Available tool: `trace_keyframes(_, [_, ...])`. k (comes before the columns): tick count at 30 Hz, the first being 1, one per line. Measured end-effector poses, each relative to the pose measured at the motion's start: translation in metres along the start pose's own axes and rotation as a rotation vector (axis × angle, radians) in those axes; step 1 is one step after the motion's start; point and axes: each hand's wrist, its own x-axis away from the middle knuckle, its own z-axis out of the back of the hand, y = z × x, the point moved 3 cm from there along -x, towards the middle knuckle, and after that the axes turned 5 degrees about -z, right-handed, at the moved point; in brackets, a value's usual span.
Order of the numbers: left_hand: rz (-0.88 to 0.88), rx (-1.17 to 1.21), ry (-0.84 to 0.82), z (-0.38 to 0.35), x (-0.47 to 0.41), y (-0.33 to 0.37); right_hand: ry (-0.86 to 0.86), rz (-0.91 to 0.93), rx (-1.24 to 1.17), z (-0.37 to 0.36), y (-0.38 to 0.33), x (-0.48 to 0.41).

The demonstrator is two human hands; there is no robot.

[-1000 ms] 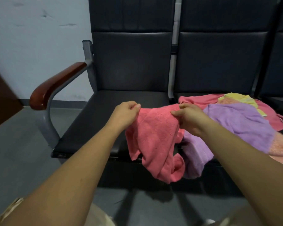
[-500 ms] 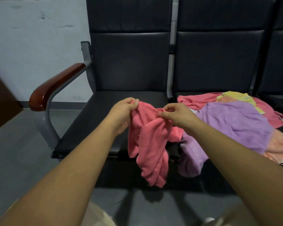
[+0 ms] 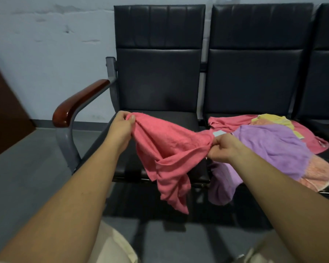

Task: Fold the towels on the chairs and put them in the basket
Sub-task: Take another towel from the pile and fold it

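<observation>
Both hands, left (image 3: 122, 128) and right (image 3: 223, 149), pinched a rumpled pink towel (image 3: 169, 149) in their fingers, stretched above the bare left seat (image 3: 160, 118), its lower part drooping past the seat's front edge.

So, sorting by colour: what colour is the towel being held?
The towel is pink; head view.

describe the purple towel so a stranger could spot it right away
Find the row of black chairs; the second seat from the left holds a heap of towels. The purple towel lies on top at the front, one end drooping over the seat edge. It is the only purple one among a pink towel, yellow towel and peach towel.
</observation>
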Motion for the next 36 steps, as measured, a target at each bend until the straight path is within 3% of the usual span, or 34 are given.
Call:
trace_keyframes(4, [-0.079,-0.004,-0.107,0.004,0.008,0.003,-0.100,-0.092,0.283,-0.006,0.013,0.005])
trace_keyframes(7, [-0.150,-0.203,-0.168,0.001,0.013,0.007,-0.016,-0.072,0.547,-0.011,0.012,0.003])
trace_keyframes(11, [-0.283,-0.721,-0.102,0.001,0.014,0.035,-0.056,0.105,0.318,-0.032,-0.020,0.021])
trace_keyframes(13, [-0.302,-0.823,-0.075,0.004,0.010,0.056,-0.093,0.278,0.241,-0.045,-0.045,0.036])
trace_keyframes(19, [-0.359,-0.528,-0.003,0.017,-0.015,0.150,-0.257,0.485,-0.189,-0.069,-0.122,0.087])
trace_keyframes(22, [-0.416,-0.556,-0.030,0.018,-0.016,0.186,-0.268,0.523,-0.100,-0.071,-0.140,0.108])
trace_keyframes(26, [-0.325,-0.326,-0.094,0.026,-0.011,0.202,-0.161,0.563,0.006,-0.068,-0.156,0.108])
trace_keyframes(31, [-0.396,-0.580,-0.038,0.032,-0.004,0.194,-0.006,0.695,0.275,-0.053,-0.157,0.105])
trace_keyframes(34, [-0.424,-0.778,0.034,0.037,-0.005,0.189,-0.020,0.679,0.235,-0.047,-0.153,0.098])
trace_keyframes(36, [-0.413,-0.788,0.082,0.038,-0.009,0.189,-0.042,0.698,0.220,-0.047,-0.152,0.094])
